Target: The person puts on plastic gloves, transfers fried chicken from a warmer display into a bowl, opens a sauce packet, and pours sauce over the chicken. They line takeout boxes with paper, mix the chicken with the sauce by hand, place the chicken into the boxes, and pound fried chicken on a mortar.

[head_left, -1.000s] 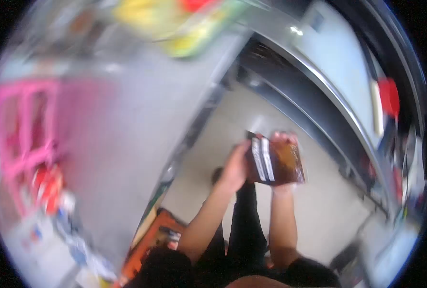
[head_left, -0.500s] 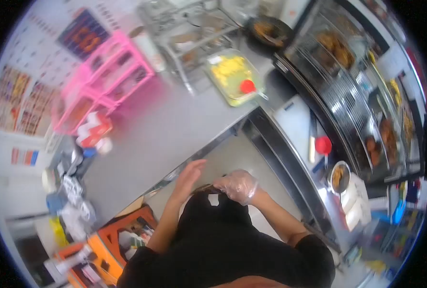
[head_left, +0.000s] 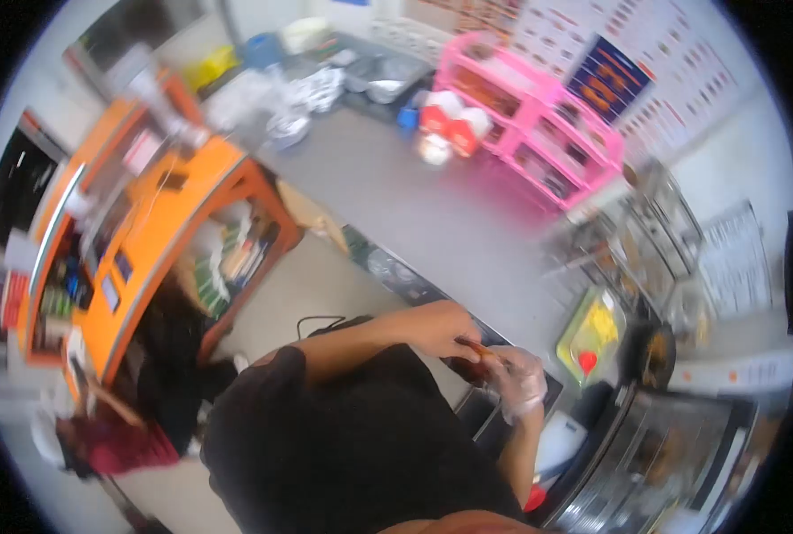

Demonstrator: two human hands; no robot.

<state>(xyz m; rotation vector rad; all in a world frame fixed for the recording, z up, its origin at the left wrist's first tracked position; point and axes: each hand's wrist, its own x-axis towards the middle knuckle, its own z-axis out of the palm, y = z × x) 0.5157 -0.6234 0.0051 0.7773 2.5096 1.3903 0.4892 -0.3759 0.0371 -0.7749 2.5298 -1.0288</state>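
My left hand (head_left: 445, 328) is bare and reaches across my front, fingers closed and pinched at a small reddish-brown thing (head_left: 478, 348). My right hand (head_left: 519, 381) wears a clear plastic glove and comes up to the same thing from the other side, fingers closed on it. Blur and the fingers hide most of the thing, so I cannot tell its kind. Both hands are together near the edge of the steel worktop (head_left: 396, 187).
On the worktop stand a pink shelf rack (head_left: 539, 116), red-and-white cartons (head_left: 454, 125) and a tray of yellow food (head_left: 592, 334). A glass display case (head_left: 654, 472) is at lower right. An orange counter (head_left: 191, 196) stands left, with another person (head_left: 125, 440) beside it.
My view has turned left, bringing the orange counter and another person into sight. My left hand, open and apart before, has closed on the reddish-brown thing beside my gloved right hand.
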